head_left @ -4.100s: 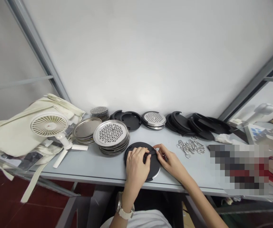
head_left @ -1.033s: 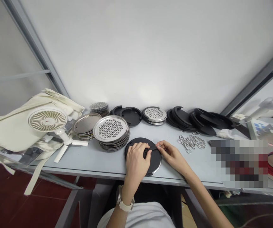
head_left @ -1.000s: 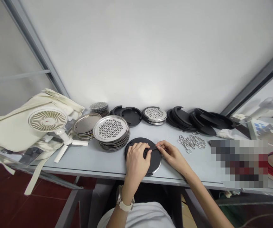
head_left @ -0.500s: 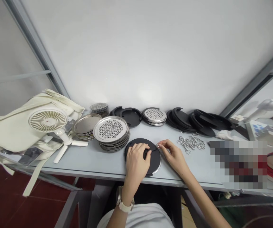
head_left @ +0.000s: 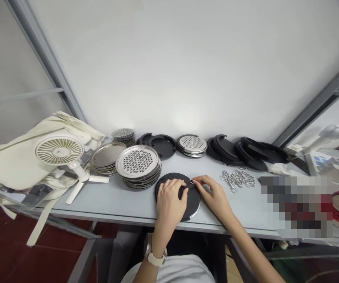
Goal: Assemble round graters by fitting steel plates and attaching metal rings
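Note:
A black round plate holder (head_left: 192, 204) lies on the table in front of me, a thin silvery rim showing at its lower right edge. My left hand (head_left: 171, 196) is on top of it, fingers bent and thumb curled in near its middle; what is under the fingertips is hidden. At the holder's upper right, my right hand (head_left: 209, 190) pinches a small metal ring (head_left: 191, 181) between thumb and forefinger. Farther right lies a heap of looped metal wire pieces with rings (head_left: 237, 179).
Left of the holder stand stacked grater discs (head_left: 137, 162) and plain metal discs (head_left: 107, 155). Behind are a perforated disc in a black holder (head_left: 192, 144) and several black holders (head_left: 225, 147). A white fan (head_left: 59, 150) and cream bag (head_left: 16, 157) occupy the left end.
My right hand has moved slightly left, carrying the metal ring over the black holder's upper right part. My left hand stays on the holder.

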`<state>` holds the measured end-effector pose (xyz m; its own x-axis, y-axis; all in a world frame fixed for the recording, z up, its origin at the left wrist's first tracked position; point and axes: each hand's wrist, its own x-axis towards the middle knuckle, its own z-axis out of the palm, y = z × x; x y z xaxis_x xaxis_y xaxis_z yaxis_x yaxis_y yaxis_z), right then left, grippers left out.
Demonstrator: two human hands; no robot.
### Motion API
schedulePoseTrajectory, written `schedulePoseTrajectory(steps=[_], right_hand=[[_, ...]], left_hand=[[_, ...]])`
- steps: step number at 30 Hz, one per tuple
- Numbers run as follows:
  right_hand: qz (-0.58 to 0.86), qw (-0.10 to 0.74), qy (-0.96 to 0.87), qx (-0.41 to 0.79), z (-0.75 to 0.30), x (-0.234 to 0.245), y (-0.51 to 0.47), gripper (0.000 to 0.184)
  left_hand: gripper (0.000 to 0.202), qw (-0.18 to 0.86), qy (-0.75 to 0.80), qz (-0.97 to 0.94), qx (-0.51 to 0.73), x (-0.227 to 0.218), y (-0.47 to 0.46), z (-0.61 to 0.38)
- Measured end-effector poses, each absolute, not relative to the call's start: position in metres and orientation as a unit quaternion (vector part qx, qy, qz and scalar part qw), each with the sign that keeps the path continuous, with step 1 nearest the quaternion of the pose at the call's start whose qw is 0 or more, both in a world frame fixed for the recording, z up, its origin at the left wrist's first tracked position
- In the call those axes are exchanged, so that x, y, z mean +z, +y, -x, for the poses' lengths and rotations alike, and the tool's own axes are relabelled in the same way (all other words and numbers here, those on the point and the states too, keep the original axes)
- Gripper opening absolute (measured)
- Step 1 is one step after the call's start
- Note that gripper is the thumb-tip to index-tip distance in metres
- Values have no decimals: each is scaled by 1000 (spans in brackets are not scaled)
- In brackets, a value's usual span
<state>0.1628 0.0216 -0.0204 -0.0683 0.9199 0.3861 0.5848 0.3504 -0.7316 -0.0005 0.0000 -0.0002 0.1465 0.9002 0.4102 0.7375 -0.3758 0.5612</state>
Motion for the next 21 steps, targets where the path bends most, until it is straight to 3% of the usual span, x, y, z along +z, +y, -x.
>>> schedulePoseTrajectory(steps=[21], right_hand=[[529, 348, -732, 252, -164, -13, 15, 20]], left_hand=[[10, 124, 548, -744, 361, -2, 1, 1]])
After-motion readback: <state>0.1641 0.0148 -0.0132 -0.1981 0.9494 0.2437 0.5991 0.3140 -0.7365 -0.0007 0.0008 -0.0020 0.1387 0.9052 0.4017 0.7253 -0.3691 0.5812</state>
